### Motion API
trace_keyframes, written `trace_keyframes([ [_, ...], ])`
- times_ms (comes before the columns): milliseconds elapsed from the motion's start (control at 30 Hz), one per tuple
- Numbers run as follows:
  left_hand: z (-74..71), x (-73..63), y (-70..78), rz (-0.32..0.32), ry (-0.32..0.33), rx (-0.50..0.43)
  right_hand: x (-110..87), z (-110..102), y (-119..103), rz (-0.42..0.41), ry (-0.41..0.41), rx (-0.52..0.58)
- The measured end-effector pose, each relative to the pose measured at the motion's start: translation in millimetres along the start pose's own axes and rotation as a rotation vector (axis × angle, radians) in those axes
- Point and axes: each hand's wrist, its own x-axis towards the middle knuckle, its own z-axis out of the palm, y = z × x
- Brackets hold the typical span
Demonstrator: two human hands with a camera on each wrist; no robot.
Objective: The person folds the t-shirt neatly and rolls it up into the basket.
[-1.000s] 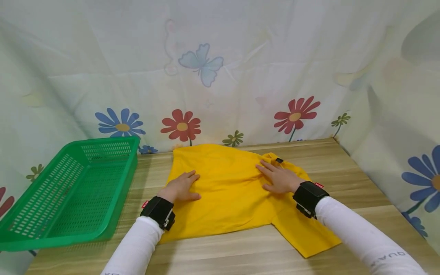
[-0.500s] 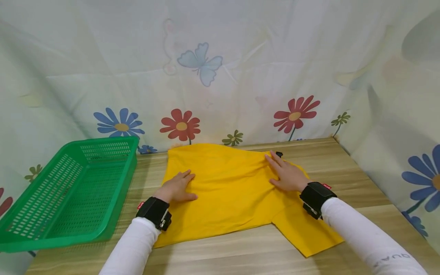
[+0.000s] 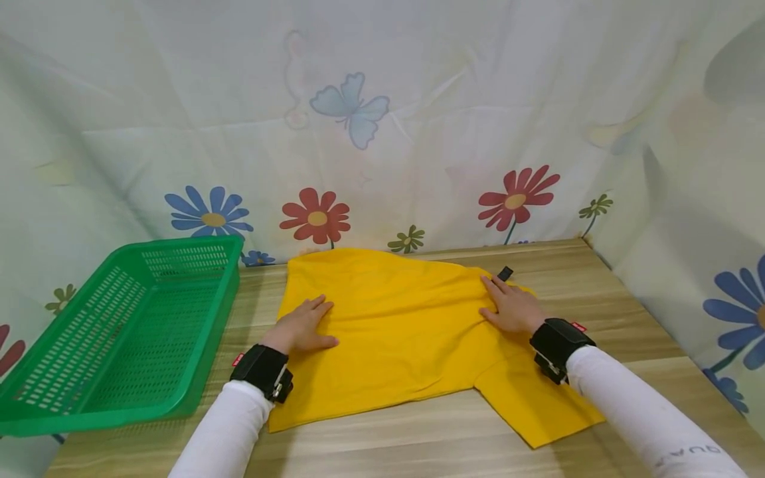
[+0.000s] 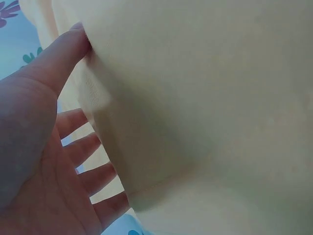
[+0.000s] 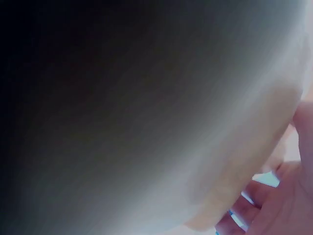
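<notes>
A yellow T-shirt [image 3: 394, 345] lies spread on the wooden table, one short sleeve [image 3: 538, 408] reaching toward the front right. Flat on its left part rests my left hand [image 3: 301, 327], fingers spread. In the left wrist view, that hand's thumb and fingertips [image 4: 111, 208] meet the pale-looking cloth. My right hand [image 3: 512, 309] touches the shirt's upper right end, its fingers extended close to a small black label [image 3: 505, 273]. Shallow creases run across the cloth between both hands. Dark blur fills much of the right wrist view, with part of the hand [image 5: 288, 200] at lower right.
To the left stands a green plastic basket [image 3: 224, 312] with perforated walls and nothing in it. A flower-printed curtain [image 3: 418, 166] borders the table at the back and sides. Bare wood [image 3: 382, 445] shows in front of the shirt.
My right hand has slid right and my left hand slightly left. The shirt's left edge has shifted left, and the black label now sits farther right, standing out from the cloth.
</notes>
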Motion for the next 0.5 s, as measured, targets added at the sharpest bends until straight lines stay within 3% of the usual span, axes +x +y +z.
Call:
trace_keyframes([
  [200, 0.7, -0.3, 0.7, -0.003, -0.005, -0.001, -4.2, -4, 4, 0.071, 0.011, -0.026],
  [367, 0.6, -0.3, 0.7, -0.003, 0.001, 0.006, -5.5, -12, 5, 0.030, 0.006, -0.014],
  [500, -0.1, -1.0, 1.6, -0.003, -0.004, 0.009, -2.3, -25, 6, -0.024, 0.049, 0.007],
])
